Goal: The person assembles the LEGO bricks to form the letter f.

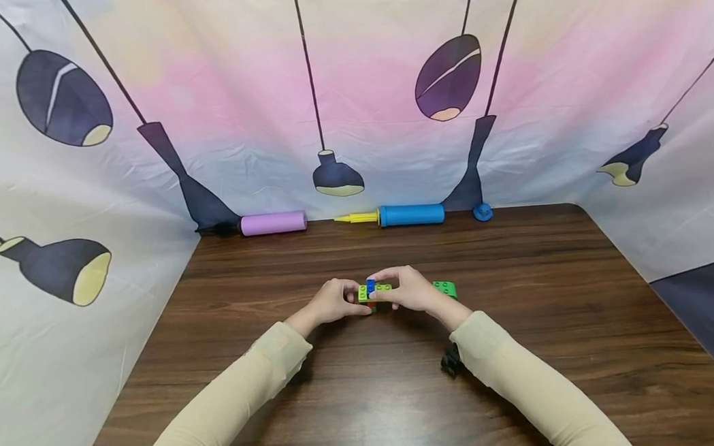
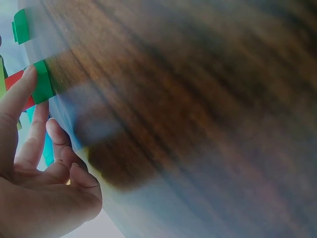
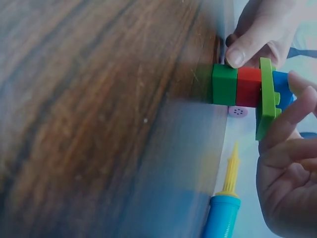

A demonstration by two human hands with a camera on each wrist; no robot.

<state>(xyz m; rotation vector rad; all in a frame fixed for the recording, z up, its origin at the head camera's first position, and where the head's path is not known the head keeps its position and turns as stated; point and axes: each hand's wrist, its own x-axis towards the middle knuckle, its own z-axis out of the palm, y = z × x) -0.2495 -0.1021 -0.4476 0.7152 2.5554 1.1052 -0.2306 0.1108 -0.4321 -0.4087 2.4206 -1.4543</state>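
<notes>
A small stack of toy building blocks stands on the table between the two hands. From the bottom up it has a green block (image 3: pixel 224 85), a red block (image 3: pixel 248 87), a flat lime-green plate (image 3: pixel 266 99) and a blue block (image 3: pixel 281 88). The left hand (image 1: pixel 334 301) holds the lower blocks from the left side, its thumb against the green one in the right wrist view. On the other side, the right hand (image 1: pixel 415 289) pinches the blue block on top of the plate. Part of the plate is covered by the right fingers.
Right of the right hand lies another green block (image 1: pixel 445 288), partly hidden. A black object (image 1: pixel 450 362) sits by the right sleeve. Along the back edge lie a purple hand pump (image 1: pixel 274 223), a blue pump (image 1: pixel 412 215) with yellow nozzle and a blue round piece (image 1: pixel 482 212), before a printed cloth.
</notes>
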